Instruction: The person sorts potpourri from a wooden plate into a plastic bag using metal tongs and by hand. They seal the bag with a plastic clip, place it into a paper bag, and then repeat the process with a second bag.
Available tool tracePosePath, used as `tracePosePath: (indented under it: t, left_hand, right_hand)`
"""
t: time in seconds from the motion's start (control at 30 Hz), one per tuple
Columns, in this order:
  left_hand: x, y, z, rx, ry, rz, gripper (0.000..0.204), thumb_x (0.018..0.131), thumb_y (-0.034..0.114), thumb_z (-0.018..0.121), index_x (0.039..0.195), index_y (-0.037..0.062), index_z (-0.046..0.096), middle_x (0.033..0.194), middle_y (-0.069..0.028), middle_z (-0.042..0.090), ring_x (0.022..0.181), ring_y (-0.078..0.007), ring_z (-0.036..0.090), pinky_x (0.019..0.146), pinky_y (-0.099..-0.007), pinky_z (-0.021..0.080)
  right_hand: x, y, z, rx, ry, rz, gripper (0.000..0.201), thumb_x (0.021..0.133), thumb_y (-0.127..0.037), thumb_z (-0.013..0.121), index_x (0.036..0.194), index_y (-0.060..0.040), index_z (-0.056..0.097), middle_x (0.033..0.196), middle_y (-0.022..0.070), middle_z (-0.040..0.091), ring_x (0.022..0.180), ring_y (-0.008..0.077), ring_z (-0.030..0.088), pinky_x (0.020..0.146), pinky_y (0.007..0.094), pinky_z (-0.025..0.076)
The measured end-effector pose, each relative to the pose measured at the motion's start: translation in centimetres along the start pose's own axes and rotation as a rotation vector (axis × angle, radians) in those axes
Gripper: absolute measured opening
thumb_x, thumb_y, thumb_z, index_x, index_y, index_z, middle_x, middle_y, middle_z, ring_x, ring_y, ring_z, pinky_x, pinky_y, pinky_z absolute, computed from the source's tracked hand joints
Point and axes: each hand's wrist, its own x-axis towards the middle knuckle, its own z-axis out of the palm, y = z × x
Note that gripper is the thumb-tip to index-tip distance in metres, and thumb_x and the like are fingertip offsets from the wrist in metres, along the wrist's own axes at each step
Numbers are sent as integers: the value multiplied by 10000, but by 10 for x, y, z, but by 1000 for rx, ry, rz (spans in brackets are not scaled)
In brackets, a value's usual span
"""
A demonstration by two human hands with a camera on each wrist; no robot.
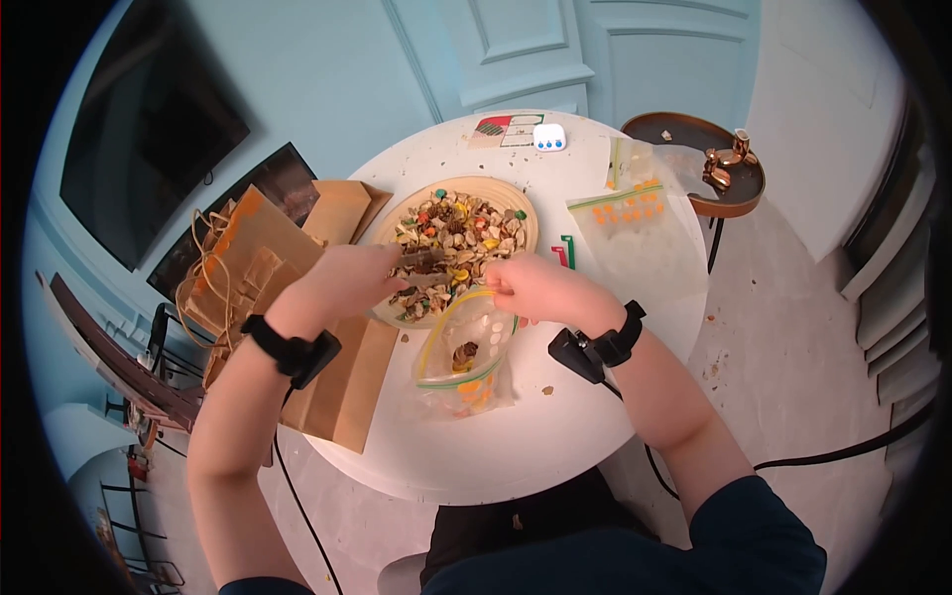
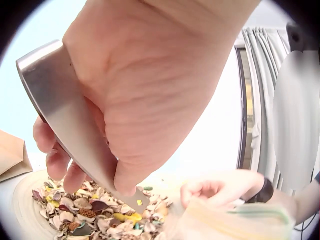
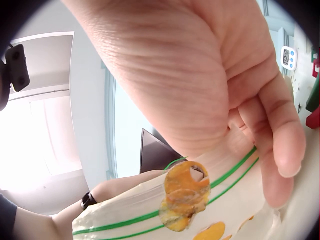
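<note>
A round woven plate (image 1: 533, 233) holds a heap of potpourri (image 1: 471, 223), with dried petals and bits in brown, cream, yellow, red and green. My left hand (image 1: 357, 276) grips metal tongs (image 2: 75, 120), whose tips reach down over the potpourri. Just in front of the plate, a clear zip bag (image 1: 441, 397) stands with its mouth wide, a few dried brown pieces (image 1: 464, 355) inside. My right hand (image 1: 540, 288) pinches the far rim of this bag. In the right wrist view, the bag (image 3: 125, 205) shows a green zip line and orange printed spots.
Left of the plate lies a brown paper bag (image 1: 342, 397) beside another with handles (image 1: 243, 258). To the right are flat zip bags (image 1: 630, 233) and red and green clips (image 1: 563, 251). A white timer (image 1: 549, 138) stands behind; a dark side table (image 1: 674, 129) adjoins.
</note>
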Motion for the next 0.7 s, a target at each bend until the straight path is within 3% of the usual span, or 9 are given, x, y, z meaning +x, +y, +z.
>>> tracePosePath:
  t: [0.1,0.13,0.4,0.47,0.6,0.7]
  left_hand:
    - [14,8,7,97,-20,50,266,855,277,602,894,25,529,775,-142,630,762,-330,624,657,-424,485]
    - [18,7,12,106,56,120,250,845,267,603,920,48,508,702,-136,613,701,-337,615,611,-436,477]
    - [17,9,9,138,15,73,197,871,234,571,905,50,509,668,-125,606,669,-338,610,592,-433,472]
    - [10,7,2,61,10,-8,188,881,224,557,894,43,511,729,-149,610,723,-350,606,621,-433,470]
    - [-25,4,-25,-109,123,26,185,894,221,542,919,39,523,781,-170,598,766,-357,589,654,-427,459]
    - [-59,16,-47,-393,23,107,196,904,220,537,994,46,538,773,-177,567,758,-358,562,663,-407,444]
  right_hand:
    - [-1,0,0,0,-1,7,76,827,-65,512,785,-5,493,619,79,562,519,152,608,452,290,472]
    - [-1,-1,0,7,-6,11,73,827,-66,510,789,-5,493,621,78,562,517,152,605,450,290,469]
    - [-2,-2,-1,-33,-44,37,81,855,-93,516,868,-14,500,672,50,568,549,132,602,487,256,484]
    - [-2,-2,-1,-2,-14,0,66,832,-61,500,805,0,501,620,77,560,511,152,595,457,291,455]
    - [-1,0,0,-27,4,-21,68,834,-62,506,810,2,504,618,78,560,512,151,594,461,293,457]
    - [-1,1,-1,-13,-12,1,74,835,-65,510,819,7,509,634,84,571,524,157,605,469,297,464]
